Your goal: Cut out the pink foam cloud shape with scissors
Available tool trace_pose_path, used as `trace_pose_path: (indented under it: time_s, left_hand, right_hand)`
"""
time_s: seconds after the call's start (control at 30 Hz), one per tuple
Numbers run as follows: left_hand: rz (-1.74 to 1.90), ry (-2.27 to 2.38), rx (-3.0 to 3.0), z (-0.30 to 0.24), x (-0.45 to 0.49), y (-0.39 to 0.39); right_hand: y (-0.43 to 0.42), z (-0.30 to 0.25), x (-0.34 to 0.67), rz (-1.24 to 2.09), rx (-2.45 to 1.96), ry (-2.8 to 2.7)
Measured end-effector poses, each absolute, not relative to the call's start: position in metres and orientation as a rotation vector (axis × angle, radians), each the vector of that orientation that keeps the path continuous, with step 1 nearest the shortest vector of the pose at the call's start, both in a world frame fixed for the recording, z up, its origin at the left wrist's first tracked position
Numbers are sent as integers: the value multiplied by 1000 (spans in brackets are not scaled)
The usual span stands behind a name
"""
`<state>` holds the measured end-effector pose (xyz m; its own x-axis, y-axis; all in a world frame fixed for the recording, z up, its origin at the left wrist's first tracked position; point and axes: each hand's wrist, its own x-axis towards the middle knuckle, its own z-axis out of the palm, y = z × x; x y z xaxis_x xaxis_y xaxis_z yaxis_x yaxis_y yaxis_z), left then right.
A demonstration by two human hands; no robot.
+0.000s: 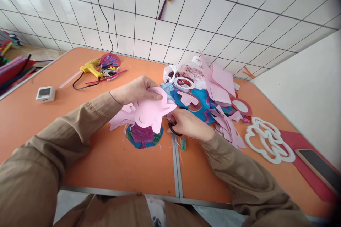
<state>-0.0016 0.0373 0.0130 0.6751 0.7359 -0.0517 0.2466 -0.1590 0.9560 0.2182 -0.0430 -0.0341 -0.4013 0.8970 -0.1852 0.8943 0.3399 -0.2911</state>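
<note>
From here I see the left hand (138,90) pinching the pink piece (147,112) between thumb and fingers over the orange table (144,170), while the right hand (189,122) curls round the black-handled scissors (172,129) at the piece's right edge. The blades are mostly hidden, so I can't tell where they bite. Cutting well here likely means turning the piece into steady scissors, fingertips clear of the line. I count one floral disc (144,138), partly covered, one yellow glue gun (92,68) and one phone (321,166).
</note>
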Motion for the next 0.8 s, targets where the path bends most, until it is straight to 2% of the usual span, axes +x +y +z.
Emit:
trace_pose_path:
  time_s: [0.1, 0.27, 0.4, 0.47, 0.63, 0.7, 0.8]
  left_hand:
    - [524, 783, 1737, 13, -1, 38]
    - [484, 764, 1685, 13, 0, 36]
    - [427, 738, 1669, 11, 1, 36]
    - [410, 731, 1683, 10, 1, 36]
    - [400, 707, 1683, 10, 2, 36]
    - [413, 674, 1662, 10, 2, 36]
    - [396, 649, 1668, 10, 1, 36]
  right_hand:
    - [-42, -32, 222, 589, -1631, -2585]
    - [-39, -23, 231, 849, -1540, -2526]
    - [-35, -16, 237, 645, -1664, -2221]
    - [-34, -14, 237, 599, -1556, -2019]
    - [-40, -16, 228, 1114, -1126, -1778]
    - [-43, -17, 224, 1292, -1099, -1694]
    - [-47, -18, 220, 1365, -1153, -1654]
